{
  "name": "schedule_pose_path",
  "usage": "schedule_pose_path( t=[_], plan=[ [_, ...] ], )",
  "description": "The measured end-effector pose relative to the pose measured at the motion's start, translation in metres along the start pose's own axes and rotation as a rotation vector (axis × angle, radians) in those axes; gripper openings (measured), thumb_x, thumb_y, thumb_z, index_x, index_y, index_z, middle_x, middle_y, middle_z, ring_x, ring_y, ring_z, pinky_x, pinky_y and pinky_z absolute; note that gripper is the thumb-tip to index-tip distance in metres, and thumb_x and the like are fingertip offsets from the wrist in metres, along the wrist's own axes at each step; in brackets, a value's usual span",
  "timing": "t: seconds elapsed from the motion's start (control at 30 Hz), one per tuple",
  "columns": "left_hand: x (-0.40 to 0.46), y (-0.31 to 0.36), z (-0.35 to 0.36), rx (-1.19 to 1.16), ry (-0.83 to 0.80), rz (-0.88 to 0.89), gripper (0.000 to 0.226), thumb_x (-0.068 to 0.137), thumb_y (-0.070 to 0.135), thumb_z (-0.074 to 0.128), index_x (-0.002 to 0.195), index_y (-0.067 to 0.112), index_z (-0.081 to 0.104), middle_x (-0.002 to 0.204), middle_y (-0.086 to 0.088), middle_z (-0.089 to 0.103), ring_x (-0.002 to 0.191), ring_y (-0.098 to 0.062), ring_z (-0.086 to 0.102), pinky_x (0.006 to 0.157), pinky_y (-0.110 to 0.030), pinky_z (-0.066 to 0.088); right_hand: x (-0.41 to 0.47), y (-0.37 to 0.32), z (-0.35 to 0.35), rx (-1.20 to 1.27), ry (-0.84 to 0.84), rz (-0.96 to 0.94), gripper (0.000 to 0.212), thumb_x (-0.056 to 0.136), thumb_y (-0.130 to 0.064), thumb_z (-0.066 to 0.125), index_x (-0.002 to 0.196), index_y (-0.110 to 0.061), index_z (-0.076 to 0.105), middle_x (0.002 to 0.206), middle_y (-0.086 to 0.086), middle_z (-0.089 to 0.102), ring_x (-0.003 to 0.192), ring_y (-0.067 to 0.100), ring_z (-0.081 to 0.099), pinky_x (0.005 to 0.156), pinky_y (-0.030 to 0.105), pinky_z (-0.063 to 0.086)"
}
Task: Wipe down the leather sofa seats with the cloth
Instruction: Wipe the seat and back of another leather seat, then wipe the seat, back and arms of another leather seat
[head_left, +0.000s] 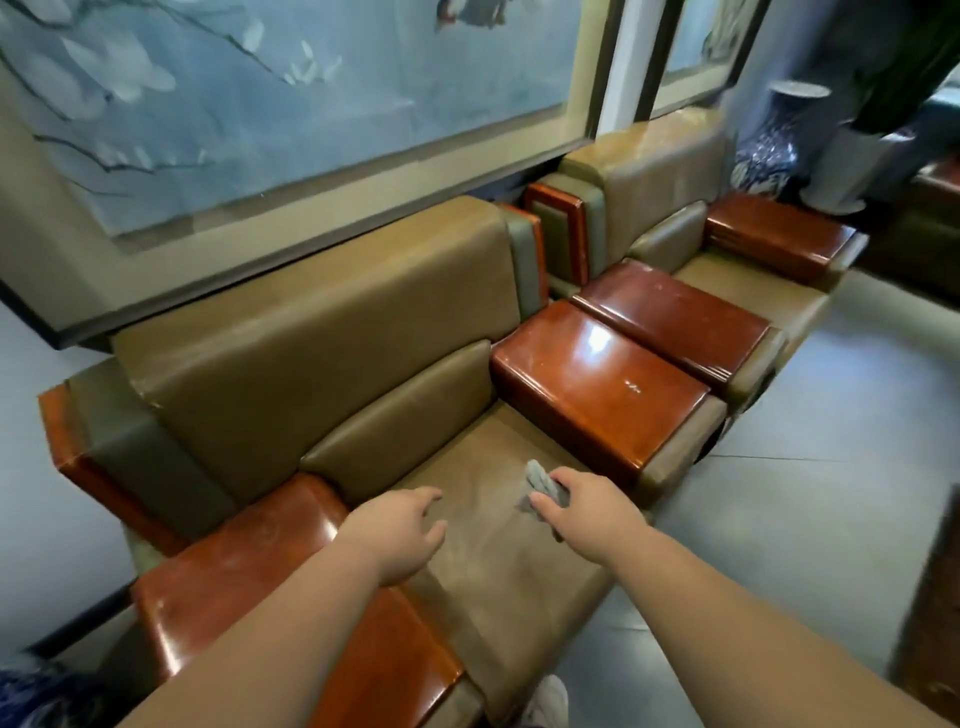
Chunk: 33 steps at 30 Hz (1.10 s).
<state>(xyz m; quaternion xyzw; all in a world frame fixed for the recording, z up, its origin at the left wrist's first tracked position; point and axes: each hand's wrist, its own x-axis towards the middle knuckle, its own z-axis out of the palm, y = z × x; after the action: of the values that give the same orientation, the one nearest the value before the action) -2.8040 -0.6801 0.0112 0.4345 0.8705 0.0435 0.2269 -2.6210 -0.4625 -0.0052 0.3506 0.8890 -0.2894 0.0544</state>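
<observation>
Item: our right hand (582, 506) grips grey cloth (543, 488) on sofa seat (498, 582), nr its right edge. Left hand (405, 530): fingers loosely spread, holding nothing, nr seat's left edge.

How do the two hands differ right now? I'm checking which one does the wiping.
The right hand grips the grey cloth against the near seat; the left hand holds nothing. The right hand's fingers curl round the cloth, while the left hand's fingers are loosely spread. The right hand is near the seat's right armrest, the left by the left armrest. Both reach over the same seat.
</observation>
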Motion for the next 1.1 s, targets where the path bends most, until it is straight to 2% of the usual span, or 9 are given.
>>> schedule_pose_path(
  t=[0.1,0.27,0.4,0.5,0.6,0.67,0.83,1.0,1.1],
  plan=[
    [-0.001,0.035,-0.023,0.019,0.042,0.049,0.058,0.102,0.058,0.047,0.155,0.035,0.045,0.141,0.008,0.064,0.122,-0.017,0.064,0.099,-0.034,0.054,-0.017,0.009,-0.029,-0.026,0.048,-0.004,0.039,0.093,-0.068,0.055,0.116,-0.037,0.062,0.086,-0.014,0.067,0.079,0.004,0.064,0.071,0.031,0.055],
    [0.005,0.108,-0.047,0.017,0.083,0.114,0.058,0.1,0.061,0.048,0.154,0.041,0.046,0.137,0.011,0.066,0.117,-0.014,0.066,0.087,-0.027,0.053,-0.033,0.037,-0.075,-0.041,0.128,0.006,0.035,0.091,-0.071,0.054,0.107,-0.04,0.059,0.086,-0.016,0.064,0.078,0.004,0.061,0.065,0.028,0.051],
    [0.022,0.179,-0.054,0.043,0.119,0.15,0.058,0.099,0.06,0.051,0.153,0.039,0.048,0.138,0.01,0.066,0.119,-0.015,0.065,0.093,-0.031,0.055,-0.045,0.078,-0.113,-0.051,0.175,0.01,0.033,0.087,-0.073,0.055,0.103,-0.045,0.055,0.085,-0.018,0.061,0.076,0.003,0.059,0.06,0.024,0.048],
    [0.041,0.237,-0.045,0.024,0.111,0.151,0.059,0.099,0.059,0.053,0.153,0.037,0.049,0.138,0.01,0.066,0.121,-0.014,0.064,0.094,-0.031,0.054,-0.056,0.124,-0.147,-0.066,0.195,0.014,0.041,0.085,-0.074,0.056,0.11,-0.043,0.057,0.088,-0.017,0.06,0.078,0.003,0.059,0.062,0.025,0.048],
    [0.065,0.302,-0.024,0.009,0.068,0.177,0.057,0.095,0.06,0.055,0.148,0.038,0.054,0.128,0.012,0.068,0.112,-0.012,0.066,0.091,-0.031,0.056,-0.07,0.184,-0.182,-0.082,0.2,0.037,0.051,0.086,-0.072,0.058,0.124,-0.037,0.06,0.106,-0.011,0.067,0.093,0.012,0.064,0.079,0.034,0.057],
    [0.083,0.349,-0.012,0.007,0.054,0.198,0.057,0.093,0.062,0.054,0.145,0.038,0.055,0.126,0.011,0.069,0.11,-0.012,0.066,0.091,-0.033,0.058,-0.077,0.228,-0.205,-0.06,0.208,0.074,0.052,0.089,-0.069,0.059,0.129,-0.035,0.06,0.112,-0.008,0.069,0.097,0.014,0.066,0.085,0.037,0.059],
    [0.118,0.449,0.015,-0.04,-0.019,0.262,0.051,0.091,0.061,0.051,0.137,0.042,0.058,0.107,0.019,0.066,0.096,-0.007,0.065,0.086,-0.035,0.061,-0.093,0.332,-0.247,0.021,0.196,0.16,0.047,0.095,-0.061,0.061,0.131,-0.031,0.06,0.109,-0.005,0.071,0.088,0.014,0.07,0.081,0.033,0.06],
    [0.153,0.503,0.039,0.004,-0.072,0.26,0.051,0.097,0.058,0.052,0.144,0.037,0.056,0.124,0.01,0.067,0.106,-0.013,0.065,0.093,-0.036,0.06,-0.094,0.397,-0.278,0.077,0.189,0.192,0.045,0.095,-0.058,0.062,0.131,-0.03,0.06,0.098,-0.008,0.068,0.08,0.012,0.067,0.068,0.026,0.051],
    [0.18,0.524,0.041,0.05,-0.072,0.272,0.05,0.098,0.057,0.051,0.143,0.037,0.057,0.123,0.011,0.067,0.106,-0.012,0.065,0.092,-0.034,0.06,-0.082,0.425,-0.289,0.09,0.196,0.213,0.044,0.094,-0.06,0.061,0.127,-0.031,0.059,0.094,-0.009,0.067,0.079,0.014,0.067,0.066,0.026,0.048]
  ],
)
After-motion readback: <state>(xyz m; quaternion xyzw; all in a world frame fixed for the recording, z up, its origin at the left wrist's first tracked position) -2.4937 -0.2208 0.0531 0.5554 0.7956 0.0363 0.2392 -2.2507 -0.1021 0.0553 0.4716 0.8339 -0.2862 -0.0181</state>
